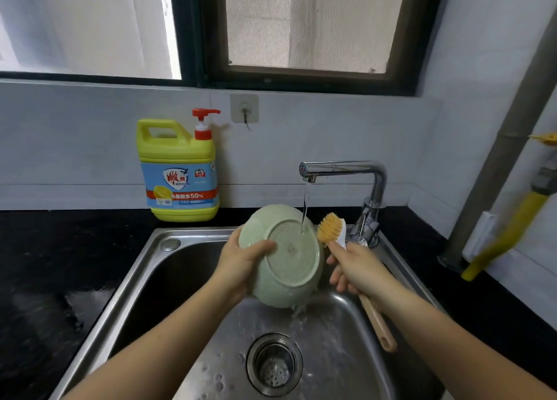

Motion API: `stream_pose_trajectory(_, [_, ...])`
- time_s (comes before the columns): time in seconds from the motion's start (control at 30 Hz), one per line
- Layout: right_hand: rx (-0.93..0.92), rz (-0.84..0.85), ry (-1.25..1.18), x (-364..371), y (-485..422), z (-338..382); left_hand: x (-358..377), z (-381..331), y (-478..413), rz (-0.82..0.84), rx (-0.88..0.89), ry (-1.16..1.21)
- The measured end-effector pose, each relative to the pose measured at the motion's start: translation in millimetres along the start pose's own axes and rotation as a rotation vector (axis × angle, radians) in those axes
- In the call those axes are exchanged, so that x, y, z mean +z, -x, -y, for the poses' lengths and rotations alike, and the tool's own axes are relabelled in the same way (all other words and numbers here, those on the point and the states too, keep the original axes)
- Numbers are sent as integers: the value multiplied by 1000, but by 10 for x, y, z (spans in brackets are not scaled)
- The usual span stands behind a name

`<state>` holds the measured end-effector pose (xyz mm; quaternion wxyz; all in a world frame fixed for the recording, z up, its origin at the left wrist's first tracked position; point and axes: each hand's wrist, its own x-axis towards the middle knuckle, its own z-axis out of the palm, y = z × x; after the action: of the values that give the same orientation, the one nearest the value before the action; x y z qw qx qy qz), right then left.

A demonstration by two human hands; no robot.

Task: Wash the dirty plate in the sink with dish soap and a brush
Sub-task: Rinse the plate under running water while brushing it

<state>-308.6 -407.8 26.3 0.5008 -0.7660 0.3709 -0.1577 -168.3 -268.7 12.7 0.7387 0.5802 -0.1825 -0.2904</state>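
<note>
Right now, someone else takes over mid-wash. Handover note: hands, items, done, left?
Left hand: grip on the green plate, tilted over the sink, underside toward the camera.
Right hand: grip on the brush, bristles beside the plate rim, not scrubbing.
Faucet runs onto the plate's underside.
Soap bottle on the counter behind.
Done: underside rinsing.
Left: front face unseen; check it, finish.

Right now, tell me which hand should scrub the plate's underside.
Right hand: it already grips the brush, bristles beside the plate. The left hand holds the plate tilted under the water.
</note>
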Motion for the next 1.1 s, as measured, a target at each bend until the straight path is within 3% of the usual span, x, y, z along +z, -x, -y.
stream_pose_trajectory(0.17, [129,44,-225,21,-29,-38,-199,-76,49,81,267,-316])
stream_pose_trajectory(0.37, [275,128,-519,122,-60,-78,-321,-65,106,250,685,-1008])
stream_pose_trajectory(0.5, [277,177,-605,245,-108,-92,-348,-11,141,328,1075,-1395])
stream_pose_trajectory(0.6, [278,145,-589,320,-111,-100,-366,37,122,399,1257,-1516])
stream_pose_trajectory(0.7, [236,111,-548,361,-110,-115,-462,103,86,436,1325,-1565])
stream_pose_trajectory(0.73, [218,95,-528,372,-105,-119,-492,121,80,402,1312,-1598])
stream_pose_trajectory(0.8, [186,61,-511,389,-105,-146,-510,92,113,263,1119,-1677])
stream_pose_trajectory(0.87, [161,42,-521,404,-111,-184,-547,37,153,174,689,-1574])
stream_pose_trajectory(0.93, [144,25,-527,406,-134,-224,-548,-20,218,245,265,-1234])
stream_pose_trajectory(1.0, [134,27,-532,412,-145,-231,-554,-16,262,249,121,-844])
stream_pose_trajectory(1.1, [125,72,-510,436,-150,-238,-548,62,264,111,-150,-216])
